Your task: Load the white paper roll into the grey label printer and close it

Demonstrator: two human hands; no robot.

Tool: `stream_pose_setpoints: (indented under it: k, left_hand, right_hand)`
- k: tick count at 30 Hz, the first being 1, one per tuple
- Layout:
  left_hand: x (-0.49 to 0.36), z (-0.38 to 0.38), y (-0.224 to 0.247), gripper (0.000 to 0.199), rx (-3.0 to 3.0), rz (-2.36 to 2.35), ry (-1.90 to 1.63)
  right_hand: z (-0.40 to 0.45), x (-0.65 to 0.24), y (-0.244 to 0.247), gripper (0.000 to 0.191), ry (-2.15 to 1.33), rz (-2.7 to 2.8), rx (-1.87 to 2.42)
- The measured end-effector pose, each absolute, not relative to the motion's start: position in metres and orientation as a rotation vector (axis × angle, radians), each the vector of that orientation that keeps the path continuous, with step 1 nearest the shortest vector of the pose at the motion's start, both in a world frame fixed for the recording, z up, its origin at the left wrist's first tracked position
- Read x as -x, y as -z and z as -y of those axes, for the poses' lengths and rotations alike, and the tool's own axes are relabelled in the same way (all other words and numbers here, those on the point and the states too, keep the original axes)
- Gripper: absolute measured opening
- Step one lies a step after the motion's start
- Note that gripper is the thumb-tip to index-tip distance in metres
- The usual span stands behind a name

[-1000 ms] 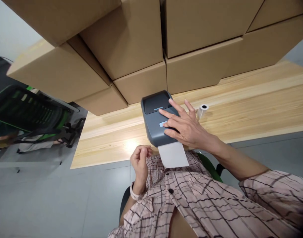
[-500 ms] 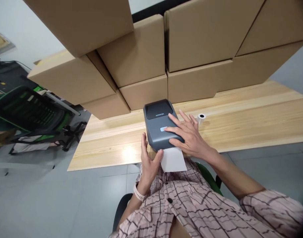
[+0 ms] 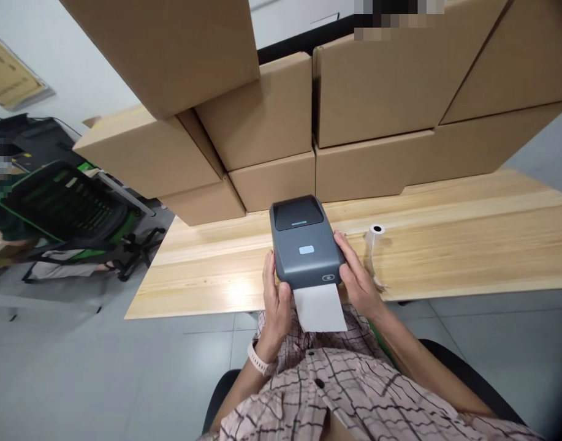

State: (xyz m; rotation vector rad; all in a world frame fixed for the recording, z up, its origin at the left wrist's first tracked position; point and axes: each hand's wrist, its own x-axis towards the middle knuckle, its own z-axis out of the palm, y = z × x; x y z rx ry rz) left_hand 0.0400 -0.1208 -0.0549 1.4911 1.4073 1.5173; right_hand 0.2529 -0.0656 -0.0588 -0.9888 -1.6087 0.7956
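A dark grey label printer (image 3: pixel 303 239) with a light blue button sits at the front of the wooden table, between my two hands. My left hand (image 3: pixel 276 300) presses against its left side, the thumb at the front corner. Along the right side, my right hand (image 3: pixel 360 278) grips it with fingers and thumb. White label paper (image 3: pixel 321 309) sticks out of the printer's front slot and hangs over the table edge. Whether the printer's base is lifted off the table, I cannot tell.
A small roll of white paper (image 3: pixel 376 233) stands right of the printer, its loose strip trailing forward. Several cardboard boxes (image 3: pixel 372 92) are stacked along the back of the table (image 3: pixel 474 245). Off to the left are an office chair (image 3: pixel 64 208) and a partly visible person (image 3: pixel 14 208).
My right hand has left the printer's top and button and now holds its right side. My left hand stays at the left side. The view has shifted slightly.
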Motion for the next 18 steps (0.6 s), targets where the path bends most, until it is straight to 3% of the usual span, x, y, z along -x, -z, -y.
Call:
stream_pose_setpoints:
  k: [9,18]
  left_hand:
    - [-0.049,0.116,0.066,0.071,-1.35,-1.403,-1.621]
    - [-0.056,0.115,0.07,0.068,-1.245,-1.353,-1.715]
  right_hand:
    - [0.073,-0.244,0.061,0.072,-0.939,1.502,0.926]
    - [0.079,-0.226,0.078,0.067,-0.863,1.299,1.06]
